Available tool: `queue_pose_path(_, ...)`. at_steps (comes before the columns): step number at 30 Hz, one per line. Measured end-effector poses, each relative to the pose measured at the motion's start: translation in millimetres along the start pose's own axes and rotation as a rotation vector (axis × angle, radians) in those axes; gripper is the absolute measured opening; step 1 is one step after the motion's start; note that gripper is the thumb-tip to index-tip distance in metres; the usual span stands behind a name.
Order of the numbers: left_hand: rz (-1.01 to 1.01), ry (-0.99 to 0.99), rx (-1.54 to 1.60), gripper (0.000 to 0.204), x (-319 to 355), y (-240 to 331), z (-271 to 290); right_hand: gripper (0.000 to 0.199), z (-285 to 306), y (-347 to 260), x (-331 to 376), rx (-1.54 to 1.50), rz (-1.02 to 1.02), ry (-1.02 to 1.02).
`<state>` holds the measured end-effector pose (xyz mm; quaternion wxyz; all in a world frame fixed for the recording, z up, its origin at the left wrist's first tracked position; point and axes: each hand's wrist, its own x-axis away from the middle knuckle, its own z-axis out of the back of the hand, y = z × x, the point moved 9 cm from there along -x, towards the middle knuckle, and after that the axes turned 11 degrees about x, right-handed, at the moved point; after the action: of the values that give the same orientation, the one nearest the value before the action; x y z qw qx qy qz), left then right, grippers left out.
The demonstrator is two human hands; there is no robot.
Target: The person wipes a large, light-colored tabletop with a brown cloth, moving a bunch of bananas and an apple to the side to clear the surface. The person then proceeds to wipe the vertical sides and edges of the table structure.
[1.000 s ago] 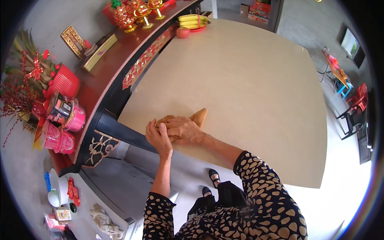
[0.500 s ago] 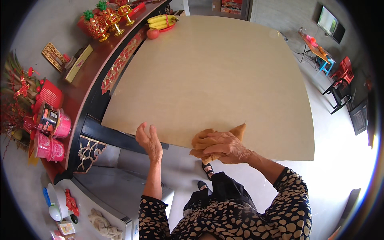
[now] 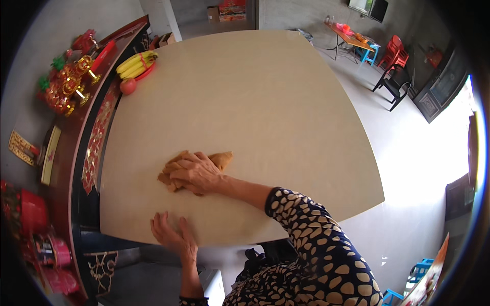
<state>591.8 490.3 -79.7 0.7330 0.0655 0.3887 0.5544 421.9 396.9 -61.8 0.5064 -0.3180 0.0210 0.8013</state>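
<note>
Under my right hand [image 3: 198, 173] is a crumpled orange-brown cloth [image 3: 222, 159], pressed onto the beige tabletop [image 3: 245, 112] left of its middle. The fingers curl over the cloth, and folds of it stick out on both sides of the hand. My left hand [image 3: 173, 233] is at the table's near edge, left of my body, with its fingers spread and nothing in it. Whether its fingertips touch the tabletop I cannot tell.
Bananas [image 3: 136, 65] on a red plate and a red apple [image 3: 128, 86] sit at the table's far left corner. A dark red altar cabinet [image 3: 76, 127] with gold ornaments runs along the left. A black chair [image 3: 394, 84] and a folding table [image 3: 352, 36] stand at the far right.
My right hand has moved the cloth from the near edge leftward and farther onto the table. My left hand has come over the near edge. The head view has shifted.
</note>
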Motion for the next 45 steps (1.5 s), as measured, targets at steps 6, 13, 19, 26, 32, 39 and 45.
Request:
queue_pose_path(6,0.038,-0.043,0.054,0.043,-3.3,-0.3,0.7,0.027,-6.6,94.3,-59.5,0.075,-0.164,0.072)
queue_pose_path(13,0.03,-0.046,0.054,0.038,-3.2,-0.7,1.4,0.028,-4.5,168.6,-81.4,0.225,-0.425,0.014)
queue_pose_path(19,0.003,-0.02,0.027,0.036,-5.6,5.6,4.3,0.032,15.0,156.1,-24.6,0.154,-0.46,-0.043)
queue_pose_path(26,-0.137,0.068,0.029,0.034,-3.9,5.5,2.8,0.035,73.2,101.1,89.1,0.249,-0.463,0.036)
queue_pose_path(32,-0.134,0.075,0.0,0.034,-3.3,0.7,-1.1,0.032,98.1,3.7,148.5,0.255,-0.336,0.088)
queue_pose_path(39,-0.146,0.086,-0.024,0.036,-3.8,-11.1,-6.0,0.028,121.3,-68.1,213.2,0.221,-0.322,0.011)
queue_pose_path(45,-0.09,0.07,-0.037,0.036,-3.8,-21.7,-7.9,0.032,187.1,-36.9,281.0,0.393,-0.432,0.103)
